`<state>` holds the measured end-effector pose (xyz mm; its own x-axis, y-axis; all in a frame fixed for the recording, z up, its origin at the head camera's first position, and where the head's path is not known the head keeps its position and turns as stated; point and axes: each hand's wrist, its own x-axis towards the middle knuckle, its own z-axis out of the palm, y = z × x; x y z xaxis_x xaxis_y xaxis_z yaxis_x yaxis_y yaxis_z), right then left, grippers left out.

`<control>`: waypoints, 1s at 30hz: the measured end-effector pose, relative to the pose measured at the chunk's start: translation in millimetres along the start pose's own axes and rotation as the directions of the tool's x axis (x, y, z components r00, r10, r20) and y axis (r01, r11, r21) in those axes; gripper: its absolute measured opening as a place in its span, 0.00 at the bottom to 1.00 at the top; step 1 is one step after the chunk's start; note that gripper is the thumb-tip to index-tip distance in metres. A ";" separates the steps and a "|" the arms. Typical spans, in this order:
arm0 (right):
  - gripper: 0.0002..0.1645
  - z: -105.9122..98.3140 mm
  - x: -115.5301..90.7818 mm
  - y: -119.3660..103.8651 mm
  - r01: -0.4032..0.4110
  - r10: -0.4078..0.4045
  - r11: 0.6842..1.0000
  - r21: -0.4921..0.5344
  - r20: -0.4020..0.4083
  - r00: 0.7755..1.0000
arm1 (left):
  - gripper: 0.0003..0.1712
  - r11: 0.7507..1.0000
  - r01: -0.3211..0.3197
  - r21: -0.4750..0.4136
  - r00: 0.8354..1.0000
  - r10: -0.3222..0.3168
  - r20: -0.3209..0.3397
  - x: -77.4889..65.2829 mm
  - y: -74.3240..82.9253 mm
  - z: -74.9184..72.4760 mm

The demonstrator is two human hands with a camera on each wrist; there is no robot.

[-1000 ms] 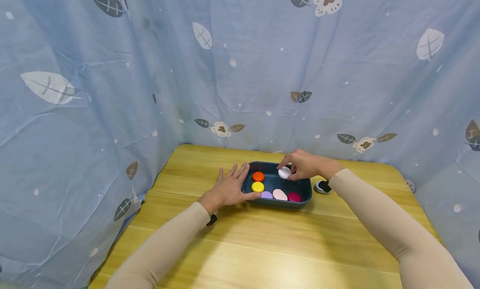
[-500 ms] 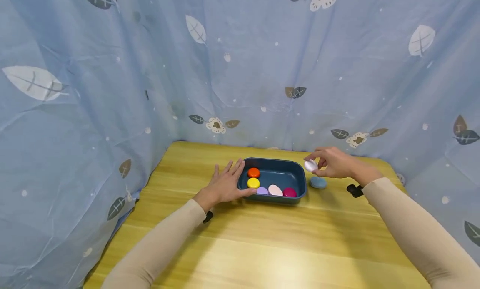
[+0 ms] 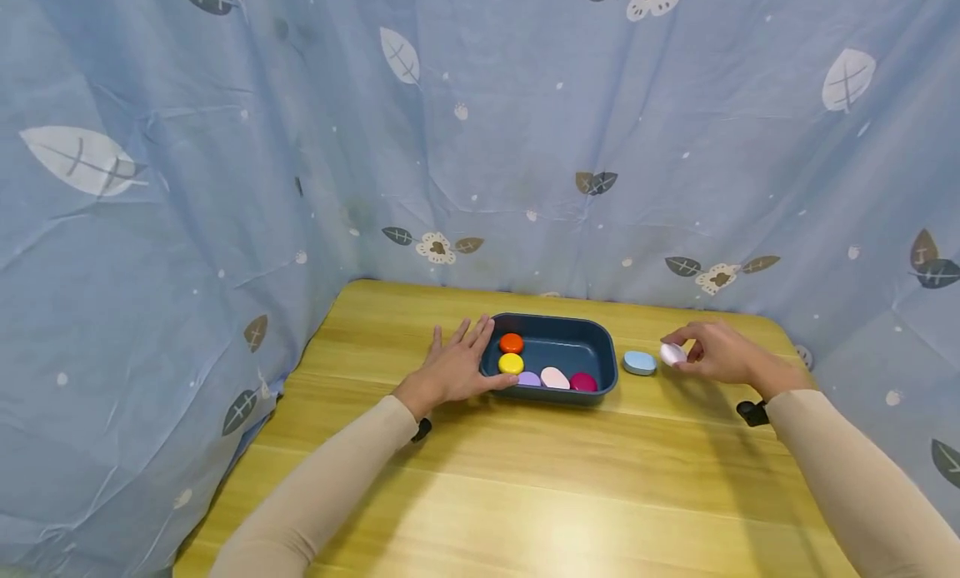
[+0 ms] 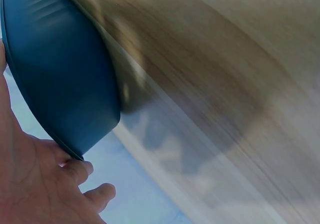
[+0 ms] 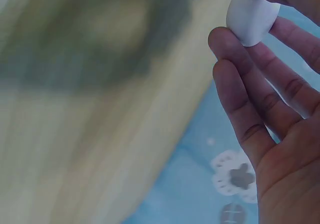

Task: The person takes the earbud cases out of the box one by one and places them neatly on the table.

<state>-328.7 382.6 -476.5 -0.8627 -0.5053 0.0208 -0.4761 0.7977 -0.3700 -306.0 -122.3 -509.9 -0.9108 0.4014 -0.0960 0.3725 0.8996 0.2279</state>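
Note:
A dark blue rectangular tray (image 3: 558, 393) sits on the table, also seen from its outer side as the tray (image 4: 60, 68) in the left wrist view. My left hand (image 3: 450, 371) rests on its left rim, fingers spread and thumb along the near edge. Inside lie smooth rounded pieces: orange (image 3: 512, 343), yellow (image 3: 511, 365), lilac (image 3: 529, 379), pale pink (image 3: 555, 378) and magenta (image 3: 583, 382). To the right of the tray, my right hand (image 3: 720, 353) pinches a white oval piece (image 5: 252, 16) between thumb and fingers. A light blue oval piece (image 3: 640, 363) lies between tray and right hand.
The wooden table (image 3: 525, 478) stretches toward me in front of the tray. A blue patterned curtain (image 3: 495, 145) hangs close behind its far edge and along both sides.
My right hand has lifted the white oval piece out of the tray and carried it right, past the light blue piece. The left hand stays on the tray's rim.

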 end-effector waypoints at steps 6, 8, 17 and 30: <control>0.25 15.7 -5.7 15.2 -0.039 0.039 0.999 -0.005 0.022 0.999 | 0.74 1.000 0.008 -0.013 1.000 -0.008 0.009 -0.6 0.9 0.0; 0.25 19.6 -6.7 18.3 -0.045 0.045 0.999 -0.009 0.027 0.999 | 0.74 1.000 0.006 -0.010 1.000 -0.006 0.004 0.1 0.6 0.1; 0.27 27.6 -8.6 19.6 -0.062 0.062 0.998 -0.019 0.017 0.998 | 0.74 1.000 -0.003 -0.004 1.000 0.003 -0.006 1.2 0.8 -1.6; 0.34 2.2 11.2 -28.5 -0.044 0.040 0.988 -0.145 -0.031 0.999 | 0.74 1.000 0.007 -0.017 1.000 -0.007 0.009 -0.8 2.3 -2.8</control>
<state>-324.4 353.5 -467.7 -0.8858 -0.4628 0.0349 -0.4576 0.8584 -0.2320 -304.9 -121.0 -506.6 -0.9117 0.3968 -0.1064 0.3631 0.8994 0.2433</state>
